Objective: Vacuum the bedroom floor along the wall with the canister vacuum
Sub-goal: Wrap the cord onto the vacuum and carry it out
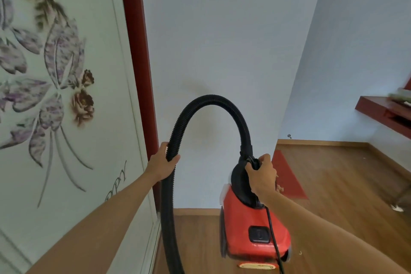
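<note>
**Both hands on the canister vacuum by the wall**

At far left stood a floral panel (55,73) edged by a dark red frame (138,51). Just right of the frame, the left hand (162,165) had its fingers curled round the black ribbed hose (211,98). The hose dropped below them and arched above them across the white wall (222,29). The right hand (263,177) gripped the black handle (253,162), fingers wrapped round it. The canister vacuum (240,240) extended below those fingers over the wooden floor (333,196), near the wall's foot; whether it touched the floor could not be told. A black cord (273,233) ran down beneath that hand. Right of the fingers lay a red mat (289,180), and further right a red shelf (382,111).
</note>
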### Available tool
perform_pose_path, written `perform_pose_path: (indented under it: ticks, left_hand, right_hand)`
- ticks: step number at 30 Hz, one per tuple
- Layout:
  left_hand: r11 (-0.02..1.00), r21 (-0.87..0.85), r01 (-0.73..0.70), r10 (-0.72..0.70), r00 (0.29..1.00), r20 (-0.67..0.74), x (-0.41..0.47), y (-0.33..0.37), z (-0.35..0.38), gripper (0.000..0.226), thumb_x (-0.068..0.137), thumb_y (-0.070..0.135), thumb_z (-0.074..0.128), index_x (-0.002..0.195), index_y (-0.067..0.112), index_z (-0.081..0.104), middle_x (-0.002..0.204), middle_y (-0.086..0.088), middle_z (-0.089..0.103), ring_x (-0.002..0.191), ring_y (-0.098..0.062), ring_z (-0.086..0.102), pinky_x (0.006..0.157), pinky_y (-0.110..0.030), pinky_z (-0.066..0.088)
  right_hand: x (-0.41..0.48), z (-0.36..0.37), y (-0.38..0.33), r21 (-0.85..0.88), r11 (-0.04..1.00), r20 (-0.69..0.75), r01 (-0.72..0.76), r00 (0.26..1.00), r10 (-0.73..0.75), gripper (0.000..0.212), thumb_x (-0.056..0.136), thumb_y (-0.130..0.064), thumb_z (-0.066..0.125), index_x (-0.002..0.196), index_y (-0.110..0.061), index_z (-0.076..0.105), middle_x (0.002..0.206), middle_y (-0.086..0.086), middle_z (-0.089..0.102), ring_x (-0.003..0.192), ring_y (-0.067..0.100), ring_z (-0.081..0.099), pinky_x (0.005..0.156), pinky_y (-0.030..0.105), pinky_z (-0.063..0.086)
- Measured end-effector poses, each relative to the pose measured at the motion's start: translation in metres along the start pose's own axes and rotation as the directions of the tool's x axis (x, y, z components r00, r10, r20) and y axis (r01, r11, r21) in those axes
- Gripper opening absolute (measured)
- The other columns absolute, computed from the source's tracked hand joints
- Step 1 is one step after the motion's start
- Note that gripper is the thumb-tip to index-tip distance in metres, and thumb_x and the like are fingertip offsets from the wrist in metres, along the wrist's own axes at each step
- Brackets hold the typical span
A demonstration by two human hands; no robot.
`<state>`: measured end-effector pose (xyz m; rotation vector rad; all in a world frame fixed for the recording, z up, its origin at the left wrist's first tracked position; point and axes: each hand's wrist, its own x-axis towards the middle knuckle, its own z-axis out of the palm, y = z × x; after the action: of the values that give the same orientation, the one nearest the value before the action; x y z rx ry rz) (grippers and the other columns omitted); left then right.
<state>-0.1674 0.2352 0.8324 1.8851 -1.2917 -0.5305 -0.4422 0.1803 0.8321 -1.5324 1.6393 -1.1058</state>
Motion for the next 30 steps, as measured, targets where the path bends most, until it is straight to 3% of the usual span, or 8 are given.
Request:
perform_pose_path:
  ticks: [10, 19, 22, 25, 30]
  left_hand:
    - [0.996, 0.063, 0.067, -0.075, 0.989, 0.124, 0.097, -0.091, 0.065, 0.051, 0.099, 0.034, 0.057, 0.143, 0.022, 0.035, 0.095, -0.003, 0.064, 0.07, -0.012, 0.06, 0.054, -0.018, 0.041]
    - [0.971, 0.133, 0.198, -0.224, 0.948, 0.228, 0.109, -0.2, 0.131, 0.054, 0.099, 0.037, 0.055, 0.146, 0.023, 0.033, 0.115, -0.006, 0.064, 0.087, -0.019, 0.06, 0.074, -0.026, 0.045]
    - [0.962, 0.134, 0.238, -0.265, 0.932, 0.249, 0.103, -0.241, 0.152, 0.056, 0.1, 0.036, 0.055, 0.148, 0.021, 0.031, 0.116, -0.007, 0.064, 0.081, -0.016, 0.06, 0.067, -0.023, 0.046]
    - [0.948, 0.137, 0.288, -0.315, 0.917, 0.245, 0.099, -0.281, 0.176, 0.06, 0.1, 0.036, 0.055, 0.151, 0.021, 0.028, 0.115, -0.005, 0.064, 0.078, -0.015, 0.061, 0.065, -0.023, 0.049]
    - [0.935, 0.148, 0.323, -0.35, 0.909, 0.227, 0.099, -0.343, 0.224, 0.055, 0.099, 0.036, 0.056, 0.147, 0.022, 0.033, 0.11, -0.005, 0.067, 0.071, -0.012, 0.061, 0.057, -0.021, 0.047]
  right_hand:
    - [0.05, 0.096, 0.073, -0.031, 0.989, -0.003, -0.144, 0.99, 0.144, 0.018, 0.096, -0.017, 0.058, 0.098, -0.007, 0.043, 0.074, 0.002, 0.054, 0.062, 0.017, 0.053, 0.056, 0.037, 0.048]
    - [0.052, 0.171, 0.169, -0.113, 0.943, 0.097, -0.313, 0.941, 0.324, 0.017, 0.096, -0.022, 0.059, 0.101, -0.013, 0.045, 0.082, 0.003, 0.06, 0.07, 0.021, 0.06, 0.062, 0.04, 0.054]
    - [0.048, 0.197, 0.204, -0.149, 0.933, 0.139, -0.327, 0.927, 0.347, 0.019, 0.097, -0.023, 0.058, 0.102, -0.011, 0.044, 0.079, 0.002, 0.059, 0.066, 0.018, 0.059, 0.054, 0.035, 0.05]
    - [0.046, 0.221, 0.238, -0.172, 0.927, 0.164, -0.333, 0.918, 0.361, 0.019, 0.098, -0.023, 0.058, 0.1, -0.01, 0.044, 0.077, 0.003, 0.059, 0.063, 0.016, 0.056, 0.056, 0.039, 0.051]
    - [0.049, 0.261, 0.3, -0.181, 0.914, 0.183, -0.362, 0.901, 0.393, 0.017, 0.098, -0.025, 0.058, 0.098, -0.015, 0.044, 0.078, 0.007, 0.062, 0.069, 0.03, 0.063, 0.055, 0.043, 0.052]
